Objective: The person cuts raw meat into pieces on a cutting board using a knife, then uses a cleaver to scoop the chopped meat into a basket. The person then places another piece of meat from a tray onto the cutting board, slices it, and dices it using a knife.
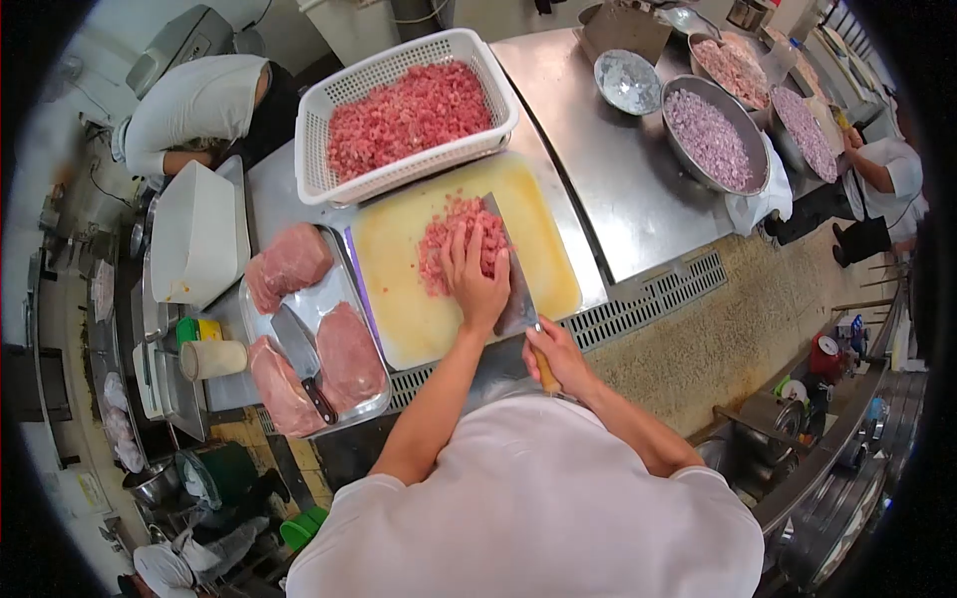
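Observation:
Diced raw pink meat [435, 261] is heaped on a yellowed cutting board [399, 309]. My left hand [477, 281] lies over the heap with its fingers spread, pressing on the pieces. In my right hand [564, 357] is the wooden handle of a cleaver [520, 299]. The broad blade stands along the right side of the heap, close to my left fingertips. Behind the board, a white perforated basket [311, 159] holds much more diced meat [409, 115].
Left of the board, a metal tray [374, 401] carries large meat pieces [347, 354] and a dark-handled knife [297, 344]. Bowls of chopped onion [708, 135] stand at the right. Other people [199, 110] work at both sides.

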Tool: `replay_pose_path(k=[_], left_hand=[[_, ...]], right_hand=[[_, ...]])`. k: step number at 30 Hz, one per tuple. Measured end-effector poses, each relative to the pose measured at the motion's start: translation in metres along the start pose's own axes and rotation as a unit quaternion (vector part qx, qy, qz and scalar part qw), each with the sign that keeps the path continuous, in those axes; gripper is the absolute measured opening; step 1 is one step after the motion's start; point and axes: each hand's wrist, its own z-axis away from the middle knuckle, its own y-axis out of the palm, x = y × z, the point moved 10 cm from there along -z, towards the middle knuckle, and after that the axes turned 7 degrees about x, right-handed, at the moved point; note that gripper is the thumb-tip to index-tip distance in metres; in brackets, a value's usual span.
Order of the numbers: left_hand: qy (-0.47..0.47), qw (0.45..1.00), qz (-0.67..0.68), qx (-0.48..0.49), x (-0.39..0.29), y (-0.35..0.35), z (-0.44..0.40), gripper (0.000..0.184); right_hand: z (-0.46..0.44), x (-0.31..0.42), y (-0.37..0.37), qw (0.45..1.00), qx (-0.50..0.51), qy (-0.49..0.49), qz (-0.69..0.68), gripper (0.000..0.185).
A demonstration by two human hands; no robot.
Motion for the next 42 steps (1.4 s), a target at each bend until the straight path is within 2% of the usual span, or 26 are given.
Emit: replay_pose_path(k=[6,11,13,15,18,19,20,21,23,26,29,30,32,35,38,39,41,42], left_hand=[[0.022,1.000,-0.014,-0.011,-0.038,-0.033,-0.026,0.057],[0.104,0.990,0.018,-0.091,-0.068,-0.075,-0.119,0.054],[0.137,0.980,-0.001,-0.142,-0.056,-0.083,-0.174,0.049],[0.130,0.977,0.032,-0.167,-0.003,-0.075,-0.227,0.038],[0.088,0.982,0.040,-0.162,0.036,-0.082,-0.226,0.029],[0.067,0.984,0.061,-0.155,0.044,-0.083,-0.214,0.027],[0.043,0.985,0.081,-0.144,0.057,-0.084,-0.183,0.025],[-0.064,0.988,0.116,-0.078,0.088,-0.069,-0.152,0.028],[-0.050,0.999,0.002,-0.001,0.145,-0.036,-0.088,0.036],[-0.010,0.980,-0.199,-0.011,0.155,0.000,-0.043,0.046],[-0.041,0.991,-0.071,0.109,0.148,0.046,-0.060,0.054],[-0.007,0.986,-0.047,0.159,0.134,0.051,-0.059,0.053],[0.061,0.965,0.006,0.253,0.096,0.047,-0.055,0.053],[0.072,0.951,0.083,0.290,0.086,0.021,-0.021,0.049],[0.076,0.988,0.016,0.135,0.107,-0.036,0.000,0.047],[0.029,0.995,0.010,0.090,0.129,-0.053,0.002,0.047],[-0.069,0.998,0.000,0.002,0.175,-0.077,0.013,0.047],[-0.078,0.996,-0.035,-0.006,0.182,-0.072,0.015,0.047]], right_hand=[[0.023,0.049,0.025,1.000,0.012,-0.018,-0.020,0.025],[0.000,0.140,0.054,0.990,0.049,-0.122,0.049,0.028],[-0.013,0.174,0.053,0.983,0.042,-0.140,0.113,0.028],[-0.024,0.179,0.047,0.973,0.034,-0.146,0.178,0.026],[-0.014,0.149,0.018,0.951,-0.057,-0.157,0.260,0.024],[-0.001,0.130,0.008,0.967,-0.065,-0.121,0.215,0.039],[0.010,0.110,-0.005,0.971,-0.077,-0.089,0.207,0.045],[0.020,0.088,-0.019,0.975,-0.088,-0.054,0.199,0.052],[0.046,0.058,-0.045,0.966,-0.117,-0.027,0.228,0.056],[0.065,0.040,-0.081,0.928,-0.154,-0.084,0.329,0.059],[0.053,0.083,-0.069,0.883,-0.159,-0.031,0.441,0.058],[0.041,0.095,-0.066,0.867,-0.151,-0.020,0.475,0.057],[0.006,0.107,-0.061,0.821,-0.127,-0.044,0.555,0.053],[-0.035,0.118,-0.035,0.777,-0.094,-0.134,0.608,0.050],[-0.056,0.091,-0.010,0.772,-0.068,-0.113,0.622,0.048],[-0.052,0.080,0.001,0.759,-0.063,-0.149,0.631,0.047],[-0.040,0.058,0.021,0.770,-0.043,-0.116,0.626,0.045],[-0.035,0.050,0.029,0.775,-0.032,-0.101,0.623,0.044]])
